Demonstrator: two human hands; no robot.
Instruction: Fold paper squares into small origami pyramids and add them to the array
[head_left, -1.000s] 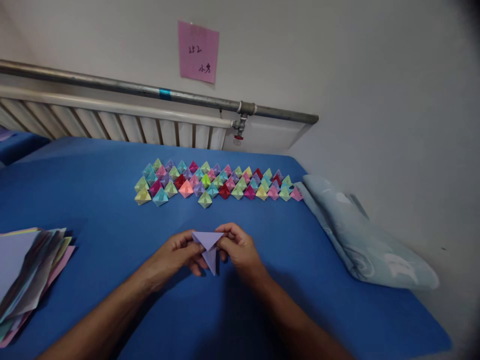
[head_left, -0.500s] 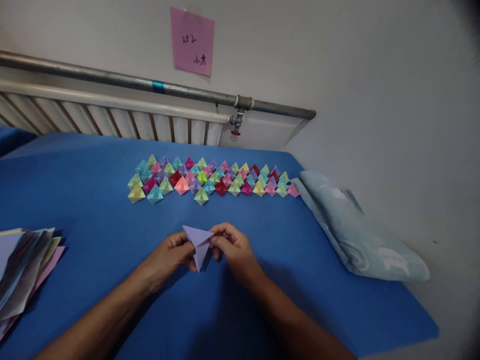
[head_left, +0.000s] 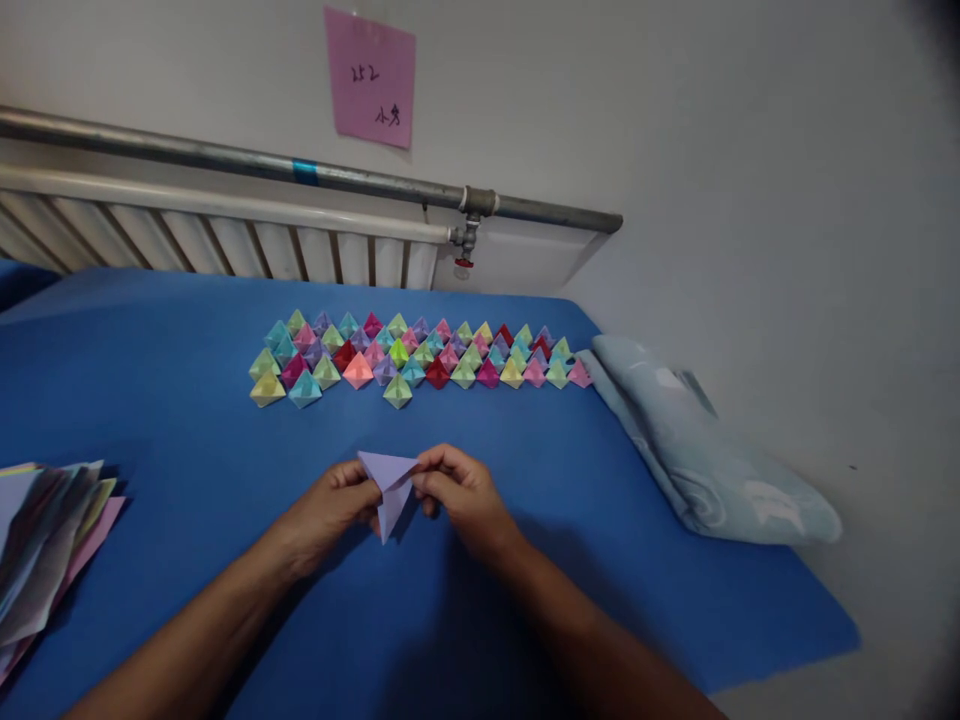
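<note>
A small lavender sheet of folded origami paper (head_left: 389,472) is held between my two hands above the blue surface. It has a wide triangular flap on top and a narrower point hanging downward. My left hand (head_left: 346,500) pinches its left side, with some fingertips hidden behind the paper. At the upper right corner, the thumb and index finger of my right hand (head_left: 456,487) grip the paper. Beyond the hands, several folded paper pieces (head_left: 436,372) in many colours stand in close rows, and one pale green piece (head_left: 397,391) sits at their front.
Loose coloured paper sheets (head_left: 52,560) lie stacked at the left edge of the blue surface (head_left: 187,470). On the right rests a folded pale-green blanket (head_left: 705,460). A radiator (head_left: 247,245) and a metal pipe (head_left: 375,183) run along the wall, below a pink note (head_left: 370,80).
The view has shifted slightly. Both hands still grip the lavender paper; its lower point now hangs a little further left and its lower part has turned slightly.
</note>
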